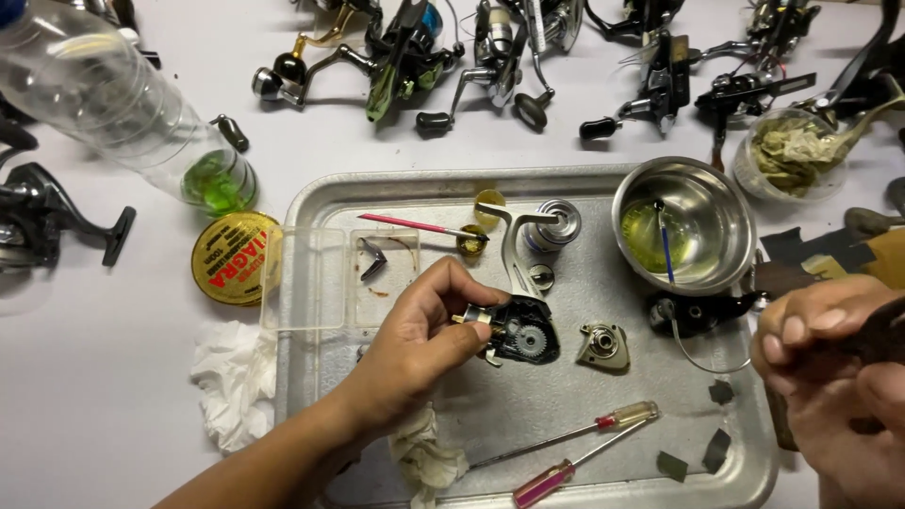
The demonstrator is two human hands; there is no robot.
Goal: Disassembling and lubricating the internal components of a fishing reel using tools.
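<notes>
The left hand pinches the opened reel body low over the tray, steadying its exposed gear. The right hand curls shut around something dark I cannot identify, beside the bowl.

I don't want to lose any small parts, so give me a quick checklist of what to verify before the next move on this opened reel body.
1. Left hand grips the opened reel body: ok.
2. Exposed gear faces up and is visible: ok.
3. Side cover lies apart on the metal tray: ok.
4. Two screwdrivers lie on the tray near its front edge: ok.
5. What the right hand holds: cannot tell, dark and cut off at the frame edge.
6. Steel bowl with yellowish liquid and a brush sits upright: ok.
</notes>
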